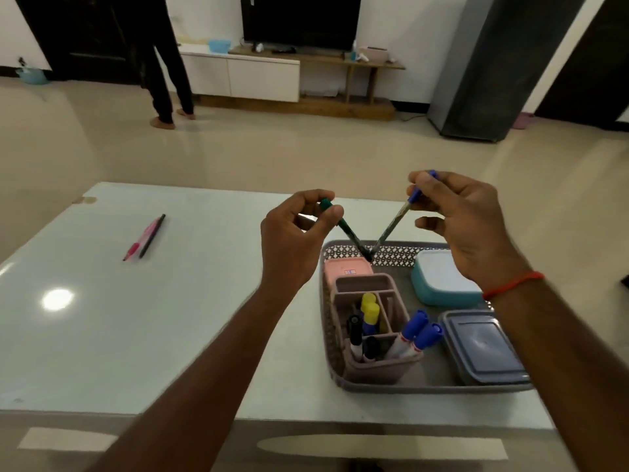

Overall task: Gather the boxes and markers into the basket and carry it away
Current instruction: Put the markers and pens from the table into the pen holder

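Boxes sit in basket point(343, 248); left hand point(296, 240) pinches green marker point(343, 229), right hand point(466, 226) pinches blue marker point(396, 221); two pens point(144, 237) remain on table point(102, 335).

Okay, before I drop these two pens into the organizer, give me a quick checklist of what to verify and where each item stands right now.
1. Left hand grips the green-capped pen: ok.
2. Right hand grips the blue-capped pen: ok.
3. Both pen tips sit over the grey basket: ok, they meet above its far rim.
4. Free slot in the pink organizer: ok, the back compartment looks empty.
5. Boxes already in the basket: ok, the teal box and grey box lie inside.
6. Everything gathered: not ok, the pink pen and black pen remain on the table.
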`<state>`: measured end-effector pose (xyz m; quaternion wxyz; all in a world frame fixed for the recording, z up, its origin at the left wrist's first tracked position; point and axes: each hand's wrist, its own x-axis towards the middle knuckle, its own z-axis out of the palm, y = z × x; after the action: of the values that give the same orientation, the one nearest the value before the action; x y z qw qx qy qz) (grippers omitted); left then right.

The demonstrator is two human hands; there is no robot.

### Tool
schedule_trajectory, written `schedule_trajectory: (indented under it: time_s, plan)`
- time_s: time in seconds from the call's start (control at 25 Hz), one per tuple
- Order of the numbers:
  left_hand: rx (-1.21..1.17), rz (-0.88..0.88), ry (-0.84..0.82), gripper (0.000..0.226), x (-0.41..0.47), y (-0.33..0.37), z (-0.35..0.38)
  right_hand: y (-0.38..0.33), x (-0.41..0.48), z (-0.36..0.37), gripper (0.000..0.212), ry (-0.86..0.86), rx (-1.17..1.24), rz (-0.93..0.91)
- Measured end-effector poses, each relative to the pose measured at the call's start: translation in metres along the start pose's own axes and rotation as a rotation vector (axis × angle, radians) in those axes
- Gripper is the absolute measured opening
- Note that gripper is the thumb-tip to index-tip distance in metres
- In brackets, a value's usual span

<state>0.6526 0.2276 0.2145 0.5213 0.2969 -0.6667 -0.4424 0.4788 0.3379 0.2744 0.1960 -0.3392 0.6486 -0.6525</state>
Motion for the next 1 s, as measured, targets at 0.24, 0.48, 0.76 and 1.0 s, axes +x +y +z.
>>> schedule_trajectory:
  time_s: [0.24, 0.48, 0.76, 1.0]
  plan:
    - [0.053, 0.006, -0.065, 0.02, -0.006, -0.012, 0.033, 0.02, 0.008, -0.008, 0.017, -0.101, -0.274, -0.124]
    - [0.145, 0.058, -0.182, 0.029, -0.016, -0.022, 0.046, 0.038, 0.011, -0.013, 0.02, -0.328, -0.488, -0.064]
    - [0.332, 0.082, -0.38, 0.045, -0.01, -0.023, 0.032, 0.031, 0.01, -0.013, 0.017, -0.285, -0.676, -0.215]
    - [0.424, -0.012, -0.262, 0.024, 0.012, -0.035, -0.039, 0.002, -0.009, 0.046, 0.011, -0.285, -0.577, -0.418]
